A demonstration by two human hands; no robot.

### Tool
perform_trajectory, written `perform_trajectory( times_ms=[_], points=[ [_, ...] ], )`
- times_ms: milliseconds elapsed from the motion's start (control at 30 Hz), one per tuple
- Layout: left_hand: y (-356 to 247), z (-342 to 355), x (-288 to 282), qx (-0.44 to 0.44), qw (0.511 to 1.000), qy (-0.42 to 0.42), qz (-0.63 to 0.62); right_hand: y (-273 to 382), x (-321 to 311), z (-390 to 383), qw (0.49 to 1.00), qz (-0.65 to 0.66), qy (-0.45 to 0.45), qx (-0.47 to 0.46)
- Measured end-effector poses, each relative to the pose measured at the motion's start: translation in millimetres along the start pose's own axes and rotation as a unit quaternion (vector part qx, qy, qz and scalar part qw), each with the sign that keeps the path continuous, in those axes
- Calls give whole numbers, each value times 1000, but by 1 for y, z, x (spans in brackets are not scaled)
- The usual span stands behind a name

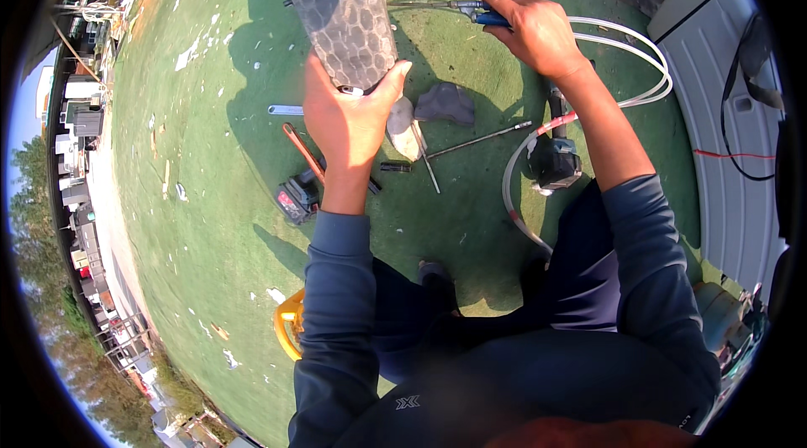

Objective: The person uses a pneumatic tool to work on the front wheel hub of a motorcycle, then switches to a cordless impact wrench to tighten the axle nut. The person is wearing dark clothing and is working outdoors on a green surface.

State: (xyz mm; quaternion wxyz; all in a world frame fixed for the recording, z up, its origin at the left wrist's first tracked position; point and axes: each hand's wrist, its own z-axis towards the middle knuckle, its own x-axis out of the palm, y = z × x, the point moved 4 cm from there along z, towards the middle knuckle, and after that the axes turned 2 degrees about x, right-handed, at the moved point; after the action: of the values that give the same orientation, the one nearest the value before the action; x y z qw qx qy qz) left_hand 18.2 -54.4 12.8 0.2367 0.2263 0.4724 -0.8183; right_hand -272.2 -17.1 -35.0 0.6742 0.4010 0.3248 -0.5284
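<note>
While the green floor point(202, 221) spreads below, the patterned piece point(343, 15) juts in from the top, its lower end grasped by the fingers of the left hand point(346, 116). A clear hose point(507, 186) curves past the power tool point(557, 164), and the right hand's point(540, 34) fingers are wrapped around a blue air gun point(491, 18), its nozzle point(429, 4) pointing at the piece's right edge.

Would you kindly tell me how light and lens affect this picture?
Head view: strong light nearly washes out the left hand near the wrist; head view: dark shadows cross the green ground, the grey panel's edge bends, and a reddish patch below is blurred.
</note>
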Motion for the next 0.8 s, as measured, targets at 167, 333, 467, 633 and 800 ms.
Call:
perform_trajectory(
  times_ms=[167, 333, 467, 633, 800],
  points=[
    [5, 0, 2, 3, 1000, -1, -6, 1, 1, 1, 1000, 0, 5, 3],
    [6, 0, 2, 13, 1000, -4, -13, 0, 3, 1, 1000, 3, 6, 2],
    [4, 1, 2, 9, 1000, 0, -16, 0, 3, 1, 1000, 4, 5, 2],
    [6, 0, 2, 11, 1000, -4, -5, 1, 3, 1, 1000, 10, 1, -2],
    [6, 1, 3, 14, 1000, -4, -5, 0, 3, 1, 1000, 12, 4, 0]
  ],
)
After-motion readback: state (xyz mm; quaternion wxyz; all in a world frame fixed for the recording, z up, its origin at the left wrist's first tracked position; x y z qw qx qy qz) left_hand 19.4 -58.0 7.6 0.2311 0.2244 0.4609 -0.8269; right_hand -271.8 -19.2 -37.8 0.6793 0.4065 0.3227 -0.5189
